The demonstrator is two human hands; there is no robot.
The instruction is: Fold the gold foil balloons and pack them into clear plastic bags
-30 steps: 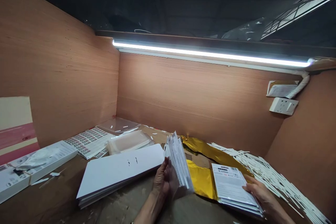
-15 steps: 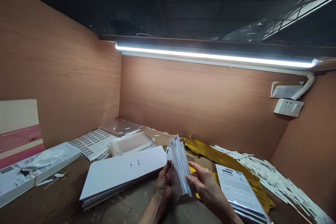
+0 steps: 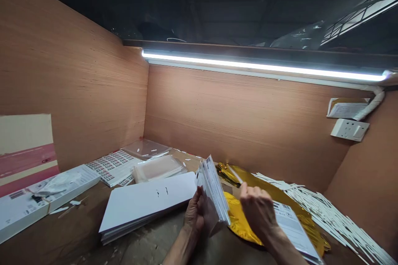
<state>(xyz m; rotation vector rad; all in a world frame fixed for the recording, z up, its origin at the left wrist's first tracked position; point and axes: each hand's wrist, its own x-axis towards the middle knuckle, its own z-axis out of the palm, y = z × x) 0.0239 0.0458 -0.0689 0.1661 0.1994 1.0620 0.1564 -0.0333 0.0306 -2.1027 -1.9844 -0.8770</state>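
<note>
My left hand (image 3: 195, 211) holds a thick bundle of white printed sheets (image 3: 214, 190) upright, its fingers behind the bundle. My right hand (image 3: 258, 211) is curled and slightly blurred just right of the bundle, above a crumpled gold foil sheet (image 3: 239, 225). A thin white strip (image 3: 235, 174) shows beyond its fingertips, and I cannot tell whether that hand holds it. A stack of printed white packets (image 3: 294, 227) lies on the foil, partly hidden behind my right wrist.
A stack of white boards (image 3: 146, 201) lies left of my hands, with label sheets (image 3: 112, 167), clear plastic sleeves (image 3: 158, 168) and a white box (image 3: 46, 190) beyond. Many white sticks (image 3: 329, 215) lie at right. Wooden walls (image 3: 242, 124) enclose the bench.
My right hand has left the bundle's face and moved right, its fingers curling. The gold foil now shows a rounder spread under it. The left hand still holds the bundle.
</note>
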